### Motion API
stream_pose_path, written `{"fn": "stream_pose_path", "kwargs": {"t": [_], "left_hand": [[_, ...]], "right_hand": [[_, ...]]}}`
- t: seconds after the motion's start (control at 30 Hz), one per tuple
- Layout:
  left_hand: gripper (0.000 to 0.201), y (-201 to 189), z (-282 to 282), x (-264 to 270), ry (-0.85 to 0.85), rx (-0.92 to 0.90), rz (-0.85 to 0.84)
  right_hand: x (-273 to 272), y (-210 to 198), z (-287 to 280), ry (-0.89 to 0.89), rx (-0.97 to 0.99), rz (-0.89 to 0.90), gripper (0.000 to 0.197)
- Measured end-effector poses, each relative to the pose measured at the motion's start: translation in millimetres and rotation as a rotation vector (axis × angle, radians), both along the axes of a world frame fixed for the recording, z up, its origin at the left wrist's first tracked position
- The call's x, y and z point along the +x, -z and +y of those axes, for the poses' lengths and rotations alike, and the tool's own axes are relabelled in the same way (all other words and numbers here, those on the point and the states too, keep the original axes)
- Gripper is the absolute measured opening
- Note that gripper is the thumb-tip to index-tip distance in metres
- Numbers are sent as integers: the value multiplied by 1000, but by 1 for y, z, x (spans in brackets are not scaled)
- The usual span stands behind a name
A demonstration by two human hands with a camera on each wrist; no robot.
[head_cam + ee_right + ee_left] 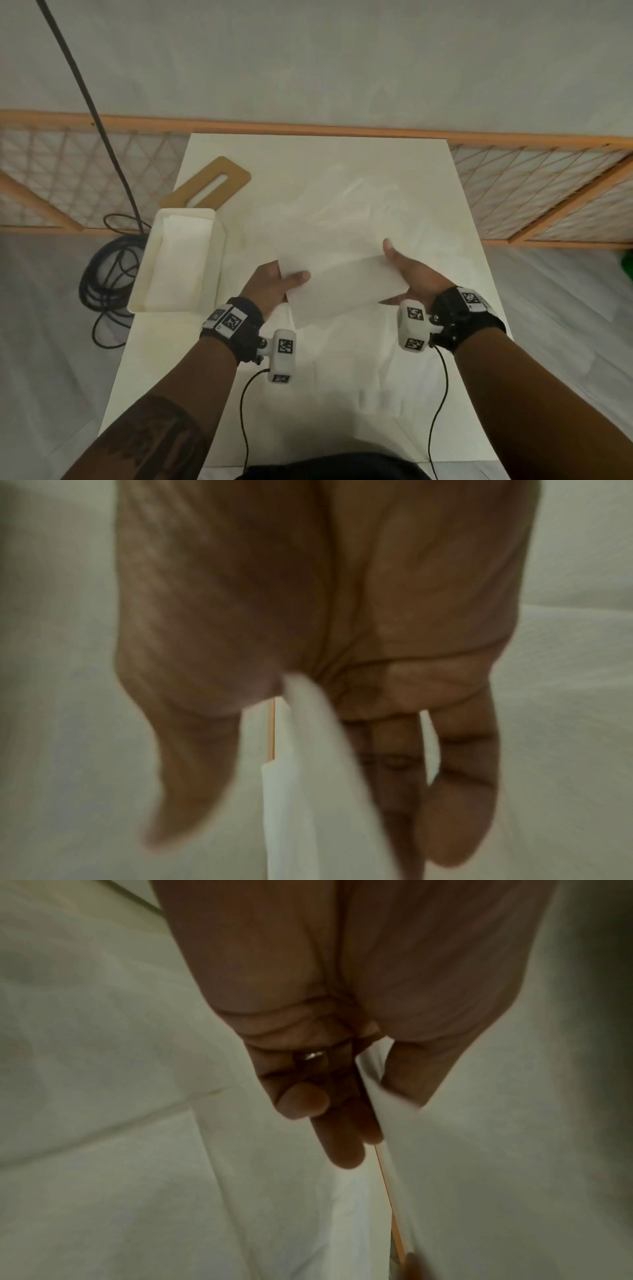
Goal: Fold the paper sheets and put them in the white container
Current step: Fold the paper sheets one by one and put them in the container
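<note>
A folded white paper sheet (342, 287) hangs tilted above the table (144, 377), held between both hands. My left hand (274, 284) pinches its left end, thumb on top and fingers (342, 1137) underneath; the left wrist view shows the sheet (479, 1150) running between them. My right hand (407, 270) carries the right end on straight fingers (459, 791), with the sheet (308, 791) tucked at the base of the thumb, which stands apart from it. The white container (219, 260) stands to the left of my left hand, with folded sheets lying inside.
More thin white sheets (359, 205) lie spread and wrinkled over the table under the hands. A wooden board with a slot (212, 185) lies behind the container. A coiled dark cable (106, 274) sits on the floor left of the table. An orange lattice rail (531, 192) runs behind.
</note>
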State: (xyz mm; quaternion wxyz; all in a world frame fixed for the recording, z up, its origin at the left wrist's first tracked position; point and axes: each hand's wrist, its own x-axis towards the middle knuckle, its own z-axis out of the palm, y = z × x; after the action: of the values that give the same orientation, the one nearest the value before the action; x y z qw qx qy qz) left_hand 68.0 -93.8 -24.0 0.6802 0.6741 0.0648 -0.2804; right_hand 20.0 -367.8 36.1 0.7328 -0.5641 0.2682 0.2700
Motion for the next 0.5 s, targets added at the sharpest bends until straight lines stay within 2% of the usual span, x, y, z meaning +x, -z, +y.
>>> {"fn": "stream_pose_path", "kwargs": {"t": [0.07, 0.2, 0.3, 0.43, 0.5], "left_hand": [[58, 4, 9, 5, 33, 9, -2], [16, 1, 24, 15, 142, 90, -92], [11, -3, 33, 22, 286, 184, -186], [24, -10, 35, 26, 358, 189, -127], [22, -7, 33, 27, 347, 181, -118]], "right_hand": [[-2, 10, 9, 2, -72, -68, 34], [3, 23, 18, 44, -128, -91, 28], [1, 34, 16, 38, -153, -73, 29], [-3, 42, 13, 61, -139, -96, 31], [-6, 46, 11, 60, -133, -113, 31]]}}
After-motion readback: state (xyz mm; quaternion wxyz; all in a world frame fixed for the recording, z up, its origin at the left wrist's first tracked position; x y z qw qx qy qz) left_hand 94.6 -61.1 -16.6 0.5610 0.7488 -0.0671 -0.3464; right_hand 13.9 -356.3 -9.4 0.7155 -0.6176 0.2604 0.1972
